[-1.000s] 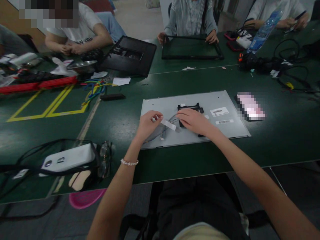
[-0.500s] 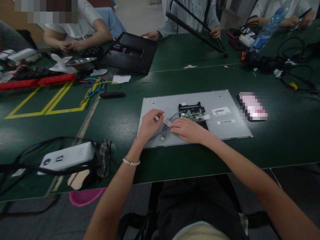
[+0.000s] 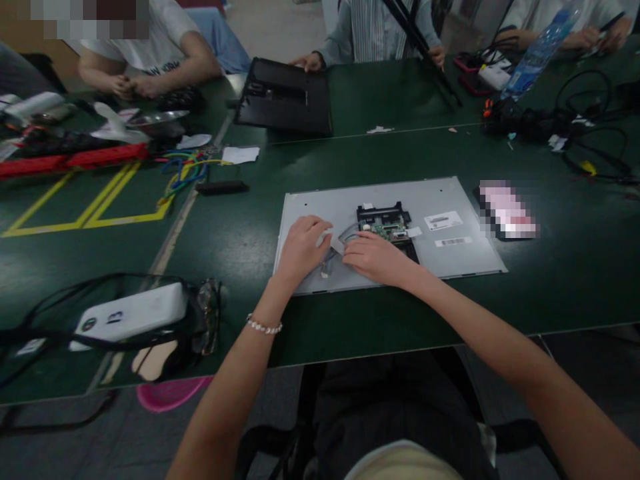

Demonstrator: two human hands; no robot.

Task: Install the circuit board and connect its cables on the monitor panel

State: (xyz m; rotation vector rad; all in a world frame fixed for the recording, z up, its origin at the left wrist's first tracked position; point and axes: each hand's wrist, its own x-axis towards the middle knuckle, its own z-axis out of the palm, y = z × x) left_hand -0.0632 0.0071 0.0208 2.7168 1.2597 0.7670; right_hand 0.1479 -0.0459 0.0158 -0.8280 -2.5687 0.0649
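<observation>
Since a second ago, my right hand (image 3: 375, 259) has left the circuit board (image 3: 394, 231) for the white strip (image 3: 337, 247), its fingers now pinching it. My left hand (image 3: 304, 248) curls narrowly at the strip's ten o'clock; its grip I cannot tell. One strip, one board, over one grey panel (image 3: 430, 200) at my twelve o'clock. Two labels (image 3: 443, 221) mark the panel's three o'clock.

A bracelet (image 3: 264, 325) of small, round, pale beads goes around the left wrist (image 3: 274, 293). Both arms (image 3: 235, 393) are bare. Dark cloth (image 3: 385, 400) covers the lap, and a bit of cream top (image 3: 407, 471) with a pale edge shows too.
</observation>
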